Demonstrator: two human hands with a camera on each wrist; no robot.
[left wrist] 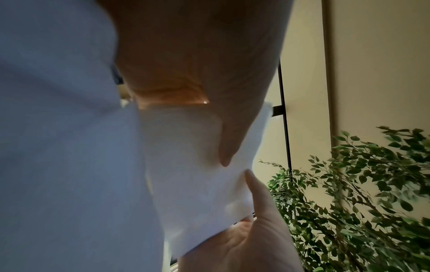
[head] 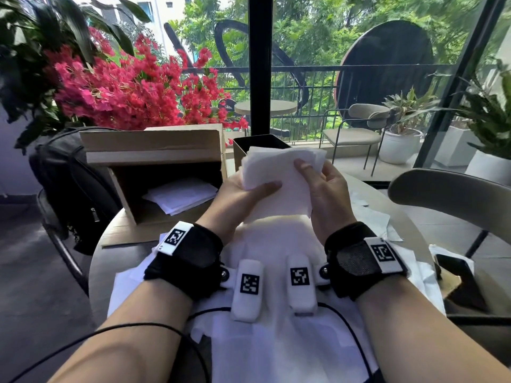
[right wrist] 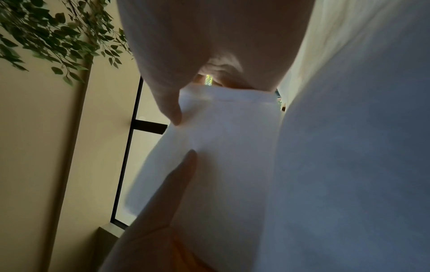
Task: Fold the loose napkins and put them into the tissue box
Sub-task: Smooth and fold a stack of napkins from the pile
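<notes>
- Nearest the person, loose white napkins (head: 276,341) lie spread in overlapping sheets across the round table (head: 102,275), with black cables running over them.
- Both wrists wear black straps with white marker blocks; the forearms reach forward over the spread sheets.
- The left hand (head: 237,197) grips a stack of napkins (head: 279,178) from the left — thumb laid across the front face, fingers behind it and out of sight in the head view.
- The right hand (head: 323,189) holds the same stack from the right, its thumb pressed on the front near the top edge and the palm cupped against the side.
- The left wrist view shows the stack (left wrist: 200,165) pinched flat between thumb and fingers; the right wrist view shows the same sheets (right wrist: 223,147) clamped the same way.
- The stack is raised off the table, its upper corners fanned unevenly.
- At the right edge of the table a dark phone (head: 456,275) lies on more sheets.
- Just beyond the stack stands the tissue box (head: 240,150), dark inside, open at the top — the held napkins cover part of its opening.
- To the left an open cardboard box (head: 154,150) lies on its side with white sheets inside.
- A black backpack (head: 72,189) sits on a chair left of it.
- Farther back, red flowers (head: 132,87) stand before the window.
</notes>
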